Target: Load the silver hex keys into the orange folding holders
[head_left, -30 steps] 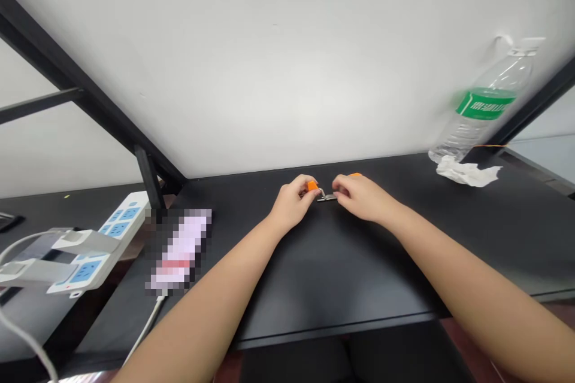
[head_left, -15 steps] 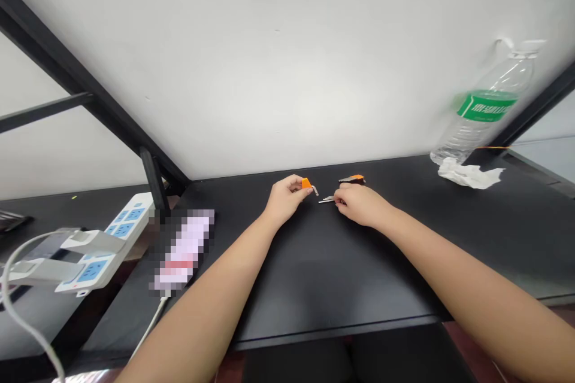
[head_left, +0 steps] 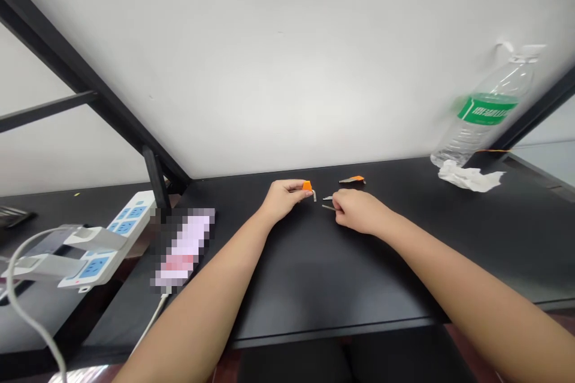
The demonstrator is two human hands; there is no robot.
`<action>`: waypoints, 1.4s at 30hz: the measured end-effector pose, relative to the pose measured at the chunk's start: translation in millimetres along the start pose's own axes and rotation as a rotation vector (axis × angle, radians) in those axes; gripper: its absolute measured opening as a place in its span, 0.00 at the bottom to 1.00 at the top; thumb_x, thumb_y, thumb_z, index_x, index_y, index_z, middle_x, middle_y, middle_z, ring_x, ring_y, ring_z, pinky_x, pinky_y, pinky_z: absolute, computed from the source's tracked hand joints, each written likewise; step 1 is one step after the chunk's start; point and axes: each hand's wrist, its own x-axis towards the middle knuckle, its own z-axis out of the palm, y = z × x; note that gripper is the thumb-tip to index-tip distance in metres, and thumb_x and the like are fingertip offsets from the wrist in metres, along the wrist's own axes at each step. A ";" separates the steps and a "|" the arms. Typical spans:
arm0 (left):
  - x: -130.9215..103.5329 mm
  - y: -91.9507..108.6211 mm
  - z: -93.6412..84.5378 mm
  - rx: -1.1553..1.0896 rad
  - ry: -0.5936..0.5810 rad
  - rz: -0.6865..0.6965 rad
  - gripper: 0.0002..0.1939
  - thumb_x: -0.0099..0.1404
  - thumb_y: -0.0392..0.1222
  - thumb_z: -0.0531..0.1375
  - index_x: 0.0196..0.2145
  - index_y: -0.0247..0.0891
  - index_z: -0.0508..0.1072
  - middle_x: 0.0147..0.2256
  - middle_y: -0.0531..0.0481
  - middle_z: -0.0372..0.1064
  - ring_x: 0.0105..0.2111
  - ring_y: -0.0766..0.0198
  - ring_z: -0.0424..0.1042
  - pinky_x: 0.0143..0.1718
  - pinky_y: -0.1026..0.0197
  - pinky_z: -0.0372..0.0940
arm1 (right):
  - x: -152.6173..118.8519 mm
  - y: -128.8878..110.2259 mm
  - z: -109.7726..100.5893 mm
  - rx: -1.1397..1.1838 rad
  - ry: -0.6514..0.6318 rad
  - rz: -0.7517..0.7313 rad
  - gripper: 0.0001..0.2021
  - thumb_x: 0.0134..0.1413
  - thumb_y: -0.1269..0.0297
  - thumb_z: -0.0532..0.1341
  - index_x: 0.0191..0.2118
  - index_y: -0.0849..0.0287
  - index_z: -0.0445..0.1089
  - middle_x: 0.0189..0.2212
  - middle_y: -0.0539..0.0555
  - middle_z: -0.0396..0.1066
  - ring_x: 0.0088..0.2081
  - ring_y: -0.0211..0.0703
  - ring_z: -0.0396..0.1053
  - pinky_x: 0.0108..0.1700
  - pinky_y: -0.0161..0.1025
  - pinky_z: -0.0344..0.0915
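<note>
- The left hand (head_left: 283, 198) pinches an orange block (head_left: 307, 185); a bent metal rod (head_left: 315, 196) juts from the grip, whether fixed to the block I cannot tell.
- The right hand (head_left: 359, 209), fingers closed, holds a straight metal rod (head_left: 328, 207) above the worktop (head_left: 332, 275).
- Work looks partway: the rods are apart, and small metal pieces (head_left: 327, 198) and an orange-and-dark piece (head_left: 353, 179) lie loose just beyond.
</note>
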 end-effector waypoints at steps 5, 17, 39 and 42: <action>-0.8 0.9 2.0 -0.045 -0.064 0.042 0.15 0.55 0.50 0.71 0.38 0.38 0.83 0.34 0.48 0.79 0.32 0.62 0.73 0.37 0.59 0.69 | 3.7 15.1 -6.2 0.239 0.192 -0.110 0.05 0.60 0.72 0.57 0.34 0.57 0.68 0.30 0.50 0.71 0.32 0.39 0.66 0.36 0.36 0.58; -10.1 9.9 12.4 -0.051 -0.042 0.040 0.12 0.54 0.48 0.72 0.33 0.38 0.82 0.34 0.47 0.80 0.35 0.58 0.77 0.41 0.57 0.72 | 2.5 21.2 -8.3 0.297 0.229 -0.133 0.12 0.67 0.70 0.53 0.39 0.55 0.74 0.38 0.53 0.75 0.40 0.43 0.69 0.44 0.39 0.62; -17.4 11.2 26.2 0.294 0.005 0.255 0.06 0.65 0.46 0.65 0.34 0.42 0.79 0.35 0.52 0.81 0.34 0.60 0.78 0.40 0.59 0.71 | 11.6 2.9 8.8 1.116 0.034 0.136 0.06 0.55 0.70 0.63 0.39 0.58 0.67 0.29 0.49 0.70 0.28 0.37 0.72 0.29 0.35 0.71; -17.5 11.6 25.7 0.297 -0.002 0.252 0.07 0.65 0.46 0.65 0.34 0.42 0.79 0.35 0.51 0.81 0.34 0.61 0.78 0.40 0.59 0.71 | 10.9 3.1 8.9 1.156 0.018 0.102 0.07 0.57 0.65 0.64 0.39 0.58 0.67 0.28 0.49 0.71 0.26 0.38 0.71 0.27 0.36 0.71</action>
